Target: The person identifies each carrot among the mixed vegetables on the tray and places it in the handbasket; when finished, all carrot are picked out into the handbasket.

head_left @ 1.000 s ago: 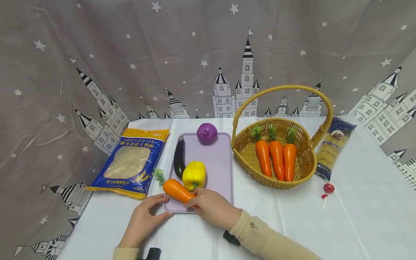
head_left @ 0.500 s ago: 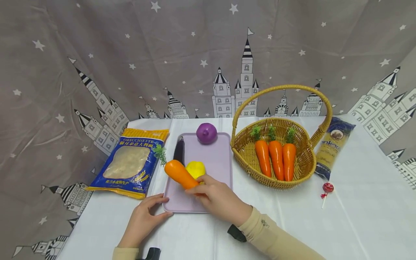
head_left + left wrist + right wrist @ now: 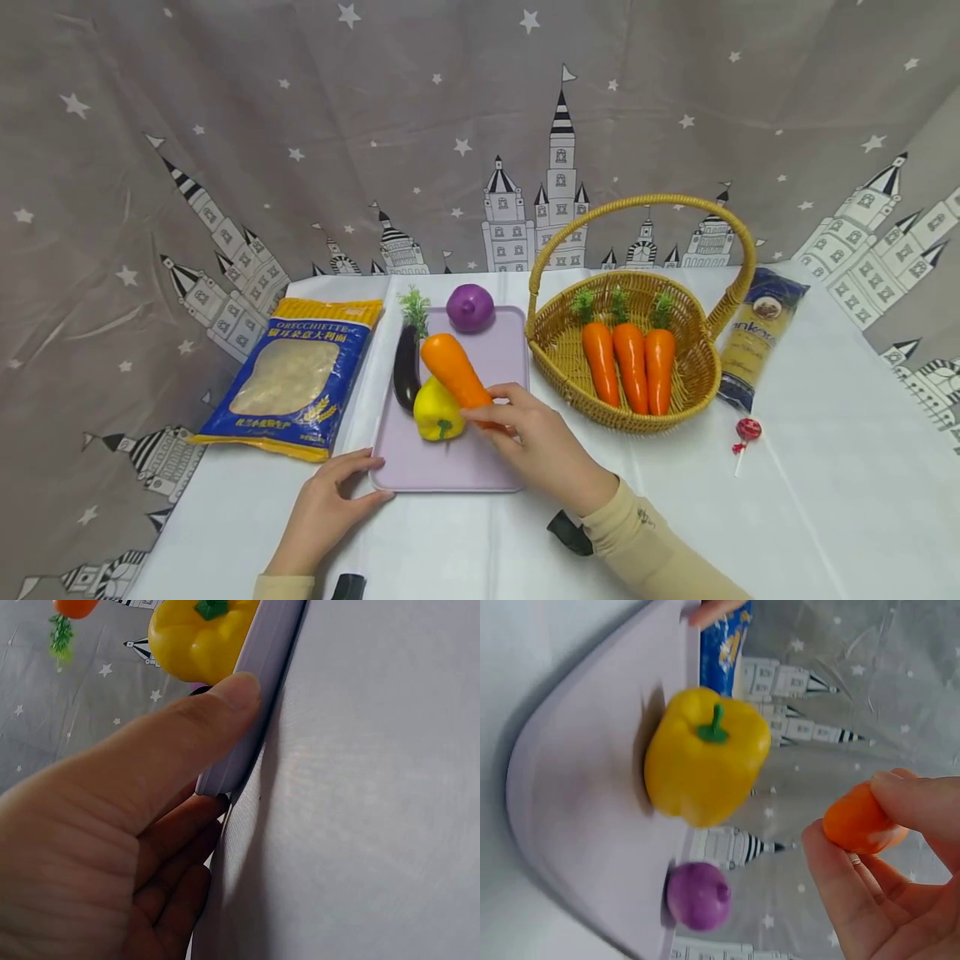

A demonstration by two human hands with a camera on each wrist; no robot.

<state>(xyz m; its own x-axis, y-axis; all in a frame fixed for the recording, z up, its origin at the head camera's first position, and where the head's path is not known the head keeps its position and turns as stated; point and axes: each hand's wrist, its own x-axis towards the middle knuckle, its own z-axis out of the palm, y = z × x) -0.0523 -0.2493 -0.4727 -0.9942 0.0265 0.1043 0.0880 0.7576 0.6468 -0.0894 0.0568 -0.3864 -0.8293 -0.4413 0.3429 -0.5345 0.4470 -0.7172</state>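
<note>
My right hand (image 3: pixel 543 442) pinches an orange carrot (image 3: pixel 453 367) by its lower end and holds it over the tray, green leafy top pointing away. In the right wrist view the carrot's tip (image 3: pixel 862 817) sits between thumb and fingers. My left hand (image 3: pixel 326 508) holds the near left corner of the lilac tray (image 3: pixel 450 475), thumb on the near edge and fingers along the left side. On the tray lie a yellow bell pepper (image 3: pixel 437 414) and a dark eggplant (image 3: pixel 407 367), which the carrot's leaves partly cover. A purple onion (image 3: pixel 470 307) sits at the tray's far edge.
Right of the tray, a tall-handled wicker basket (image 3: pixel 555 375) holds three carrots (image 3: pixel 630 367). Beyond it lie a blue pasta pack (image 3: pixel 761 333) and a red lollipop (image 3: pixel 747 429). A blue and yellow orecchiette bag (image 3: pixel 288 375) lies left of the tray. A grey curtain (image 3: pixel 337 108) hangs behind.
My right hand has lifted the carrot from the tray's near left part and carried it right, turning its leaves away from me. The left hand stays at the tray corner. The view shifts slightly.
</note>
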